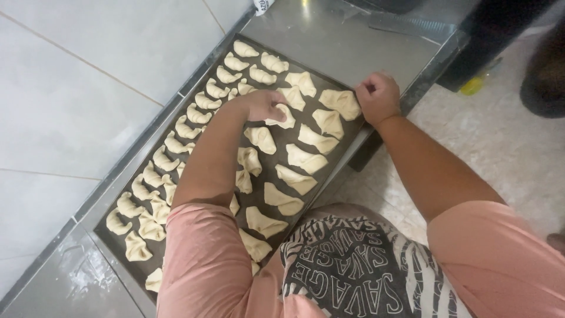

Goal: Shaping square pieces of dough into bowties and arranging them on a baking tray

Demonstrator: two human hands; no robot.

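A dark baking tray [115, 249] lies on a steel counter, filled with several rows of pale folded dough pieces. My left hand [263, 103] reaches over the tray's middle and pinches one dough piece [286, 119] in the third row. My right hand [377, 96] is curled at the tray's far right edge, its fingers touching the corner dough piece [339, 102] there. Both forearms stretch out from pink sleeves over the tray.
The steel counter [329, 41] runs on beyond the tray, with a serrated scraper [412, 25] lying at its far end. White wall tiles [76, 76] are on the left. Speckled floor [500, 135] is on the right, with a dark object at the upper right.
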